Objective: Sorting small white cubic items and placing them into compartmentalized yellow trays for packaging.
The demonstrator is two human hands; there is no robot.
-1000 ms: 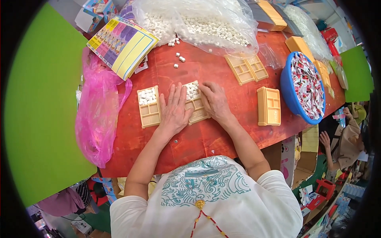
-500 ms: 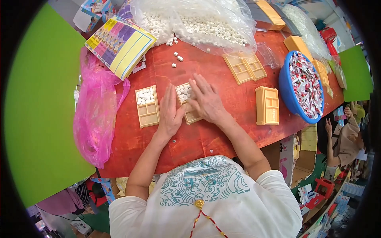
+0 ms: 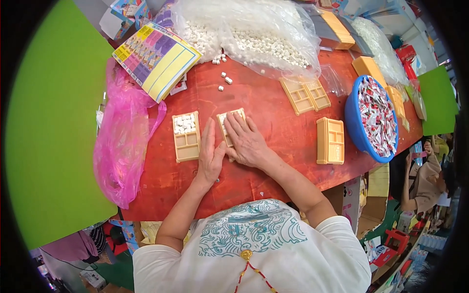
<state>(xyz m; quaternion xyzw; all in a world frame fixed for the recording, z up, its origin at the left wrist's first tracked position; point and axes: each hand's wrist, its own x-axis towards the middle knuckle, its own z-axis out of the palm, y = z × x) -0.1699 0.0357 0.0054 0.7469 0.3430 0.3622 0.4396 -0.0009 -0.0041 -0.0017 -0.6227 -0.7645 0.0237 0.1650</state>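
My right hand (image 3: 245, 141) lies flat, fingers stretched out, over a small beige compartment tray (image 3: 224, 140) and hides most of it. A few white cube-shaped pieces (image 3: 223, 118) show at that tray's far end. Against the tray's left side stands my left hand (image 3: 211, 155) on edge, its fingers straight and holding nothing. Just left of it is a second beige tray (image 3: 187, 154). White pieces (image 3: 184, 124) fill the far compartment of this one, while its nearer compartments are bare.
Clear bags of white pieces (image 3: 268, 49) lie at the back, with several loose pieces before them. Rightward are more beige trays (image 3: 331, 140) and a blue basin (image 3: 352, 117) of small packets. A pink plastic bag (image 3: 119, 151) and printed card sheets (image 3: 161, 58) are at left.
My right hand has shifted left and flattened over the tray, covering more of its pieces. My left hand stays along the tray's left side. The whole view has shifted slightly.
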